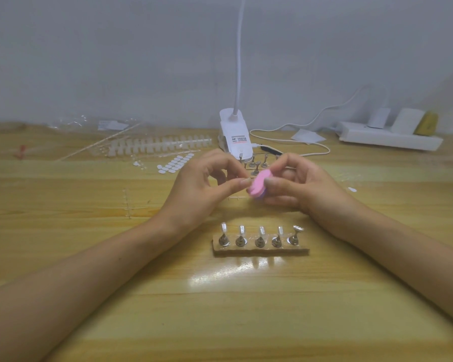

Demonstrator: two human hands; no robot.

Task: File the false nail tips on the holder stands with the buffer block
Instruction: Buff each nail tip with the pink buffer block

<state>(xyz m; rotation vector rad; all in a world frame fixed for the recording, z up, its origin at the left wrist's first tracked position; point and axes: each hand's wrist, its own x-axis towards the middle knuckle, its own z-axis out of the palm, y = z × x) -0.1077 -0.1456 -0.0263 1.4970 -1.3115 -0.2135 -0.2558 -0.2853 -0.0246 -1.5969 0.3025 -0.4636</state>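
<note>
Right hand (298, 184) pinches the rounded pink foam buffer block (258, 185); left hand (202, 186) has its fingers curled right beside that grip, can't tell what they hold.

Clip lamp (235, 137) and power strip (387, 138) on table (246, 322).

Two bare hands and forearms, seen from the person's own head-worn camera.

The left forearm (89, 270) and right forearm (403, 246) are uncovered along their whole visible length, from the near edge of the view up to slender wrists. The left hand (202, 189) and right hand (306, 189) are likewise bare; the fingers (285, 201) are slim, and the thumbnails (245, 182) that show are short, plain and rounded.
</note>
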